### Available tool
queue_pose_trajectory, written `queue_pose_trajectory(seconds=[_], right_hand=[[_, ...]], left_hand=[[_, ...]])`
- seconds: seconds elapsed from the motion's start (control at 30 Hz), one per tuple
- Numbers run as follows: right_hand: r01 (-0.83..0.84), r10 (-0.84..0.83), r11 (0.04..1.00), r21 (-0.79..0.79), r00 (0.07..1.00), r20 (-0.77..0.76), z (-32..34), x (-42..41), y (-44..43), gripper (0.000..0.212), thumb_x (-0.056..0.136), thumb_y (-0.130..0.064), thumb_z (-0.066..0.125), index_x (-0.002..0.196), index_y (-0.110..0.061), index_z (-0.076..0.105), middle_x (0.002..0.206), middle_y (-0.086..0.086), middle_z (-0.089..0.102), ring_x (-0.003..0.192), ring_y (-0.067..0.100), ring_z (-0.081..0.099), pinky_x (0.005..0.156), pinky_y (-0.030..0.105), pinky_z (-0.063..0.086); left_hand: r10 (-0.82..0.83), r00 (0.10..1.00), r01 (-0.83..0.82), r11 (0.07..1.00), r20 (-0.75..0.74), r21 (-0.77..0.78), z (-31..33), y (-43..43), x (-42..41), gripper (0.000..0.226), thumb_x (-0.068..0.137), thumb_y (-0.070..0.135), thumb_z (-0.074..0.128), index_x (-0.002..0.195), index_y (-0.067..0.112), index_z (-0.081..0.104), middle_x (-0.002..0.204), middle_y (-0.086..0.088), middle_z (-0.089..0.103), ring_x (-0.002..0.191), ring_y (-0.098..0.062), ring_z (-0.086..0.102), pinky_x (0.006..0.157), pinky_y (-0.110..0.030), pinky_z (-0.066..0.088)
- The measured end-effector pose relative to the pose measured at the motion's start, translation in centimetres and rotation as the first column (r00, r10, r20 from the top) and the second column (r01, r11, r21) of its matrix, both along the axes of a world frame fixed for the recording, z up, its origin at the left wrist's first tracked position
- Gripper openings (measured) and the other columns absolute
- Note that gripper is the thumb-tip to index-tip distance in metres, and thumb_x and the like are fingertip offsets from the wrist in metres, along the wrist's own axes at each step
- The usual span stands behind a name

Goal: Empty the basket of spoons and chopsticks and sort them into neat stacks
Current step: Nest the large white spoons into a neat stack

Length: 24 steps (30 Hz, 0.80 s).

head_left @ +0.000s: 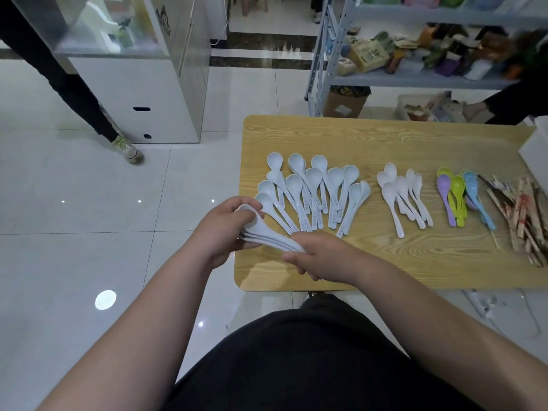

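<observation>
A nested stack of white spoons (267, 237) hangs over the wooden table's (415, 262) front left corner. My left hand (228, 229) grips the bowl end and my right hand (320, 259) grips the handle end. On the table lie several loose white printed spoons (314, 188), a smaller group of plain white spoons (403, 194), a stack of green, purple and blue coloured spoons (462, 197), and a pile of wrapped chopsticks (522, 215) at the right edge. No basket shows in view.
A white object (533, 146) sits at the table's far right edge. A metal shelf rack (415, 48) with goods stands behind the table, a white cabinet (142, 93) at the left. Another person's leg and shoe (127, 146) are on the tiled floor.
</observation>
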State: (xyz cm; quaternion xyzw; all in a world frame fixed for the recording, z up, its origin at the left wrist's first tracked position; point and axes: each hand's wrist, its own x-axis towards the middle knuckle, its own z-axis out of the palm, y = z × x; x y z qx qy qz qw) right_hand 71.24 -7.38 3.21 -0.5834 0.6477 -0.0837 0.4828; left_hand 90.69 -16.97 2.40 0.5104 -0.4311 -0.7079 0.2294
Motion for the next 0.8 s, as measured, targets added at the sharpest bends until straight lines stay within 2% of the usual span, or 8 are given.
queue_pose_trajectory(seconds=[0.1, 0.23, 0.3, 0.4, 0.53, 0.63, 0.7, 0.8], right_hand=[[0.015, -0.016, 1.0, 0.024, 0.999, 0.041, -0.5, -1.9, -0.8, 0.019, 0.097, -0.052, 0.056, 0.089, -0.035, 0.061, 0.082, -0.005, 0.071, 0.061, 0.008, 0.063, 0.074, 0.038, 0.058], [0.044, -0.048, 0.998, 0.055, 0.995, 0.083, -0.8, -5.6, -2.6, 0.026, 0.098, -0.053, 0.052, 0.095, -0.03, 0.063, 0.082, -0.008, 0.069, 0.06, 0.002, 0.057, 0.068, 0.029, 0.051], [0.004, -0.005, 1.0, 0.016, 1.0, 0.024, -1.3, -7.8, -3.8, 0.027, 0.099, -0.055, 0.052, 0.093, -0.031, 0.063, 0.084, -0.008, 0.068, 0.064, -0.002, 0.058, 0.071, 0.027, 0.051], [-0.15, 0.142, 0.988, -0.034, 0.976, -0.165, -2.5, -11.1, -6.4, 0.029, 0.097, -0.061, 0.049, 0.101, -0.035, 0.064, 0.087, -0.009, 0.066, 0.079, 0.005, 0.061, 0.078, 0.037, 0.053], [-0.259, 0.234, 0.964, -0.066, 0.935, -0.266, -3.8, -14.7, -10.5, 0.03, 0.098, -0.059, 0.048, 0.112, -0.037, 0.062, 0.089, -0.014, 0.062, 0.086, 0.006, 0.059, 0.079, 0.04, 0.052], [-0.283, 0.252, 0.956, -0.082, 0.929, -0.271, -4.7, -17.6, -14.2, 0.035, 0.102, -0.052, 0.045, 0.13, -0.036, 0.057, 0.097, -0.019, 0.054, 0.098, 0.009, 0.055, 0.078, 0.035, 0.046], [-0.303, 0.262, 0.949, -0.089, 0.912, -0.317, -5.8, -19.6, -16.9, 0.041, 0.105, -0.049, 0.042, 0.141, -0.032, 0.05, 0.119, -0.01, 0.058, 0.113, 0.015, 0.055, 0.078, 0.032, 0.039], [-0.316, 0.253, 0.944, -0.1, 0.882, -0.397, -7.7, -22.3, -21.3, 0.048, 0.106, -0.047, 0.038, 0.15, -0.029, 0.04, 0.136, 0.001, 0.052, 0.122, 0.022, 0.051, 0.081, 0.031, 0.036]], left_hand=[[-0.035, 0.999, 0.036, 0.998, 0.024, -0.042, 0.1, -0.7, -1.4, 0.032, 0.085, -0.009, 0.041, 0.092, 0.011, 0.065, 0.098, -0.009, 0.069, 0.081, -0.028, 0.069, 0.074, -0.044, 0.061], [-0.036, 0.999, 0.038, 0.995, 0.029, -0.09, -0.5, -2.0, -4.0, 0.035, 0.081, -0.01, 0.04, 0.09, 0.014, 0.064, 0.1, -0.003, 0.073, 0.098, -0.035, 0.072, 0.088, -0.056, 0.058], [-0.089, 0.993, 0.097, 0.99, 0.083, -0.104, -0.9, -2.8, -5.3, 0.035, 0.082, -0.007, 0.042, 0.097, 0.016, 0.063, 0.108, -0.004, 0.073, 0.102, -0.032, 0.071, 0.087, -0.053, 0.059], [-0.201, 0.956, 0.228, 0.968, 0.215, -0.108, -1.5, -4.4, -7.2, 0.038, 0.087, -0.004, 0.046, 0.104, 0.022, 0.067, 0.116, -0.006, 0.066, 0.097, -0.024, 0.072, 0.08, -0.04, 0.062], [-0.243, 0.902, 0.295, 0.95, 0.357, -0.098, -2.7, -7.4, -10.5, 0.035, 0.087, 0.003, 0.048, 0.102, 0.028, 0.067, 0.111, -0.004, 0.068, 0.08, -0.02, 0.076, 0.088, -0.047, 0.059], [-0.211, 0.862, 0.309, 0.939, 0.46, -0.148, -3.7, -10.5, -13.6, 0.035, 0.086, 0.007, 0.049, 0.101, 0.036, 0.062, 0.093, 0.001, 0.073, 0.077, -0.019, 0.073, 0.078, -0.039, 0.056], [-0.203, 0.822, 0.347, 0.919, 0.532, -0.185, -4.4, -13.2, -15.9, 0.035, 0.089, 0.009, 0.05, 0.108, 0.036, 0.06, 0.086, 0.0, 0.07, 0.067, -0.019, 0.066, 0.063, -0.033, 0.051], [-0.22, 0.725, 0.464, 0.856, 0.652, -0.227, -6.4, -18.3, -19.1, 0.035, 0.092, 0.012, 0.05, 0.124, 0.026, 0.058, 0.097, -0.009, 0.069, 0.073, -0.022, 0.06, 0.058, -0.029, 0.042]])
